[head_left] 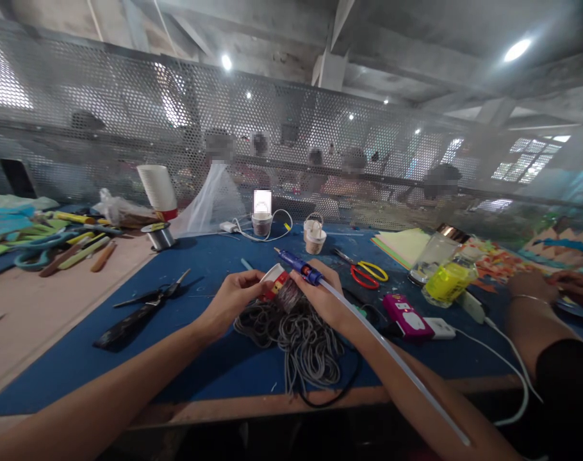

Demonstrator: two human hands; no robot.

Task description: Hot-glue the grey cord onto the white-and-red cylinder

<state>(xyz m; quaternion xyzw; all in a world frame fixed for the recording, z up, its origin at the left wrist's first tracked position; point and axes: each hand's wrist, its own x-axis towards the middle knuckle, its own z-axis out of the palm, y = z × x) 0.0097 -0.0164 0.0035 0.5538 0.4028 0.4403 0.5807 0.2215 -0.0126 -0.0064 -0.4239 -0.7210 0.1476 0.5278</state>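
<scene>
My left hand point(231, 298) is closed on the rim end of a red and white paper cup point(275, 282), tipped on its side. Grey cord seems to be wound round the cup's lower part. In my right hand point(326, 294) is a blue hot glue gun point(298, 264), its nozzle pointing up and left above the cup. A long clear glue stick point(392, 355) runs out of its back over my right forearm. Below both hands lies a loose heap of grey cord point(313, 352) on the blue mat point(176, 371).
Black-handled pliers point(138, 314) lie left, scissors point(366, 272) right. Beyond are small cord-covered buckets point(314, 237), stacked cups point(156, 186) and a wire spool point(159, 237). To the right stand a magenta box point(407, 317) and a yellow liquid bottle point(448, 282), near another person's arm point(532, 314).
</scene>
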